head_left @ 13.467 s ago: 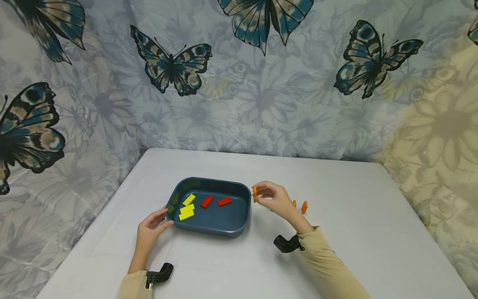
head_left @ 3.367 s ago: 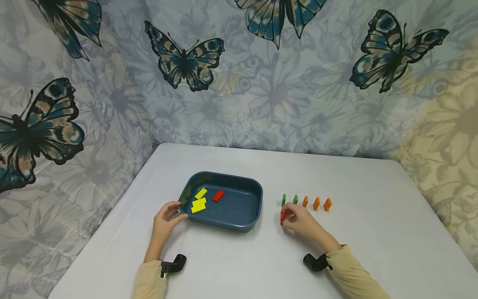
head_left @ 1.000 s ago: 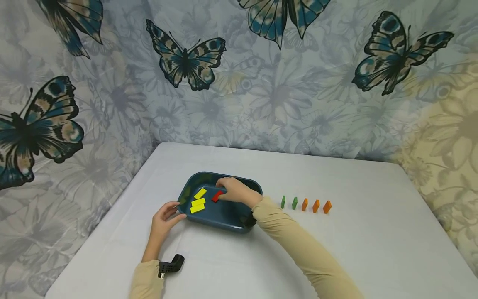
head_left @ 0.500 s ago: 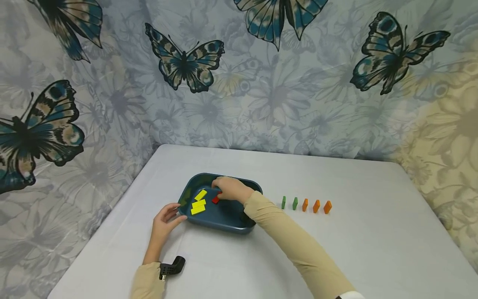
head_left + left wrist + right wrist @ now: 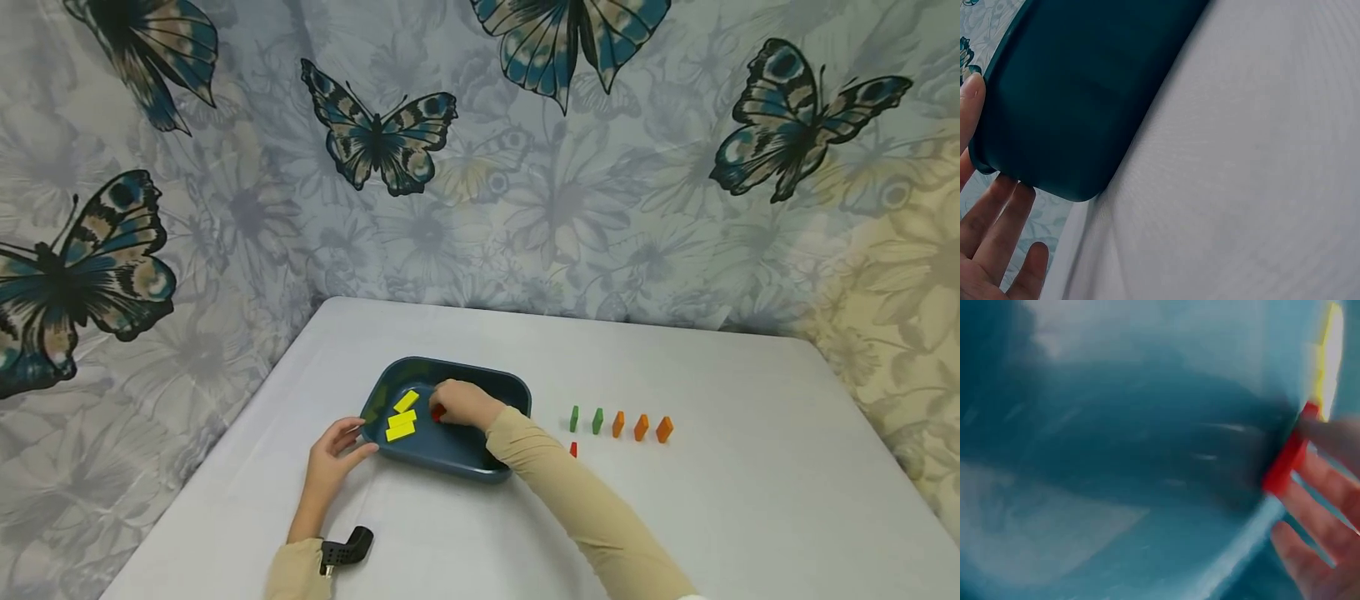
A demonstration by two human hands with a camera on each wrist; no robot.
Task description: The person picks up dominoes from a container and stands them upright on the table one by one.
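My left hand (image 5: pixel 335 454) holds the near left corner of the dark blue tray (image 5: pixel 450 467); in the left wrist view its fingertips (image 5: pixel 1007 181) touch the tray's outer wall. Inside the tray, my right hand (image 5: pixel 467 404) pinches a red domino block (image 5: pixel 437 413) between thumb and fingers. That red block (image 5: pixel 1290 453) shows tilted in the right wrist view, which is blurred. Several yellow domino blocks (image 5: pixel 401 421) lie flat on the left of the tray. Right of it, another red block (image 5: pixel 573 450) stands partly hidden behind the right sleeve.
Two green blocks (image 5: pixel 574 419) and three orange blocks (image 5: pixel 641 427) stand upright in a row on the white table (image 5: pixel 750 500), right of the tray. A butterfly-patterned backdrop (image 5: pixel 570 208) rises behind the table's far edge.
The green and orange row was completed earlier, then my right hand set a red block before it. That hand has since returned to the tray and grasped the other red block. My left hand stays put.
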